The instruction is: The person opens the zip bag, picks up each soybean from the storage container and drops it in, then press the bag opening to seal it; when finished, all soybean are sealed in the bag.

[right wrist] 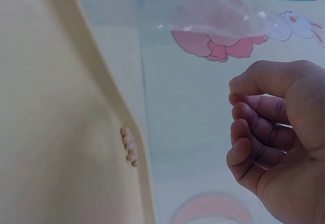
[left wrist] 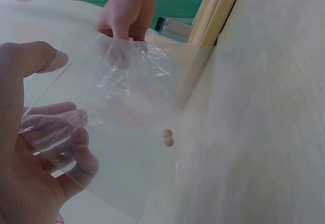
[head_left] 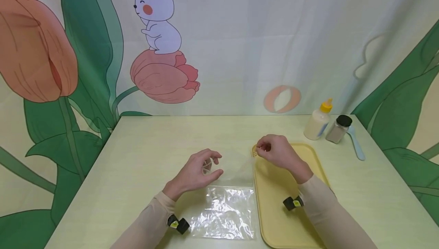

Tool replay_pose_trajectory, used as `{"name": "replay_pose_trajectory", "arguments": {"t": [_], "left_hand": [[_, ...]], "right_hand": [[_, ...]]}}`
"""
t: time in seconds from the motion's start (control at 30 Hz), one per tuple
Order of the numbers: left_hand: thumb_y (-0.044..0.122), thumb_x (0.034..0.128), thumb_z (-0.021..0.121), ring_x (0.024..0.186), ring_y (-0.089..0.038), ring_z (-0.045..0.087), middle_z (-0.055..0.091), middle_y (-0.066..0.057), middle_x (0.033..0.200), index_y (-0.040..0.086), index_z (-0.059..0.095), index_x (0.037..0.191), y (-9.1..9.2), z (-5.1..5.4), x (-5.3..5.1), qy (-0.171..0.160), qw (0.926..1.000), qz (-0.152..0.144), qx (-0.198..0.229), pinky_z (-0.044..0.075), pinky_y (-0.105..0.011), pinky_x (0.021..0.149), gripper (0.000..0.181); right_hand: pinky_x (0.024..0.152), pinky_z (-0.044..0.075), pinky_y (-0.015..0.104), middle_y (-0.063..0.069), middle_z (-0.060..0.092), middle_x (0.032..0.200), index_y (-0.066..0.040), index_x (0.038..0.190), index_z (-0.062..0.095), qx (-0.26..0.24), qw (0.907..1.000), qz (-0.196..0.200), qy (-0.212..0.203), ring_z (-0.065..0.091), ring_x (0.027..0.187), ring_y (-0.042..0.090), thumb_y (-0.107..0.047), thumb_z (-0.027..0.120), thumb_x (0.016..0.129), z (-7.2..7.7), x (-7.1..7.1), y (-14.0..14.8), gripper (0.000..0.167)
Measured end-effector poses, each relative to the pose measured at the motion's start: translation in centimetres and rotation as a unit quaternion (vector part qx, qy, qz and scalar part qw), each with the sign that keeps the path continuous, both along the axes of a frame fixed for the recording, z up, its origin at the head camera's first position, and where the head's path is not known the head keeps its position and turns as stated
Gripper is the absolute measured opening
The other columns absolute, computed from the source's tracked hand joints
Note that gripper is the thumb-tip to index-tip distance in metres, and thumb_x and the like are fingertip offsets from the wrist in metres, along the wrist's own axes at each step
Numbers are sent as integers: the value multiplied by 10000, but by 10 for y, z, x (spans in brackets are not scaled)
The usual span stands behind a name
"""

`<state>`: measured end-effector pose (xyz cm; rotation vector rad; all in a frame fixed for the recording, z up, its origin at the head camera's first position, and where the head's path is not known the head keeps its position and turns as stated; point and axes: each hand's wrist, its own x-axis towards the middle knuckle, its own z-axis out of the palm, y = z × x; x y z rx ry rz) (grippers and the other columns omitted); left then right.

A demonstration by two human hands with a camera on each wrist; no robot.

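A printed curtain [head_left: 236, 43] with tulips and a rabbit fills the back of my head view, behind a pale table [head_left: 147, 142]. On the table's right half I have a yellow tray [head_left: 274, 211]. Shiny clear plastic [head_left: 226, 218] lies flat just left of it. My left wrist view shows a clear bag [left wrist: 132, 158] hanging at the left hand [head_left: 196, 171]. That hand's thumb stands well apart from its bent fingers, which hold the bag by its edge. The right hand [head_left: 279, 151] is over the tray's far-left corner, thumb and forefinger tips brought together, the other fingers curled; I can't tell whether anything sits in that pinch. At the table's far right I see a yellow-capped bottle [head_left: 315, 127], a black-lidded jar [head_left: 337, 130] beside it, and a light blue spoon [head_left: 357, 146]. Smallest are the beads: a bead cluster [right wrist: 129, 148] sits in the tray's corner against the rim, apart from the right fingertips, and two beads [left wrist: 168, 137] show low in the bag, touching each other, well clear of the left fingers.
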<state>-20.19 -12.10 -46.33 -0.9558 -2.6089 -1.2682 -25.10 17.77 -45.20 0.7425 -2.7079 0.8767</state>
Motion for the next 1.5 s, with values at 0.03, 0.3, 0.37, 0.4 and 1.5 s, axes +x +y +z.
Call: {"name": "replay_pose_trajectory", "arguments": {"t": [0.03, 0.3, 0.37, 0.4, 1.5], "left_hand": [[245, 845, 724, 772, -263, 613, 618, 30, 957, 114, 624, 1158, 0, 0, 0, 9, 10000, -3, -5, 559, -245, 683, 353], [250, 845, 723, 749, -204, 593, 613, 46, 951, 117, 627, 1156, 2, 1, 1, 90, 9999, 11, -57, 550, -225, 679, 351], [251, 846, 722, 745, -196, 588, 611, 49, 951, 118, 626, 1157, 3, 1, 1, 80, 9999, 11, -65, 556, -237, 681, 352], [252, 847, 721, 745, -200, 589, 611, 48, 952, 118, 626, 1157, 3, 1, 2, 72, 10000, 6, -65, 561, -246, 682, 351], [252, 843, 724, 732, -162, 567, 604, 33, 948, 126, 622, 1161, -1, 5, 2, 128, 9998, 132, -27, 557, -232, 678, 357]], "right_hand": [[603, 473, 237, -46, 631, 722, -108, 806, 712, -42, 10000, 9, 79, 529, 639, 67, -130, 705, 831, 1, 2, 0, 34], [575, 468, 225, -61, 622, 724, -125, 796, 703, -427, 9971, 141, 618, 523, 618, 72, -112, 719, 817, 12, 19, -2, 29], [569, 466, 222, -64, 619, 724, -134, 798, 705, -497, 9959, 188, 727, 524, 618, 74, -105, 729, 811, 14, 21, -2, 39], [566, 465, 220, -65, 618, 724, -135, 801, 707, -540, 9953, 214, 777, 525, 618, 75, -100, 734, 807, 16, 23, -2, 45], [567, 458, 215, -85, 595, 736, -130, 842, 702, -1252, 9755, 1268, 1292, 515, 648, 75, -105, 738, 816, 18, 44, -37, 52]]}}
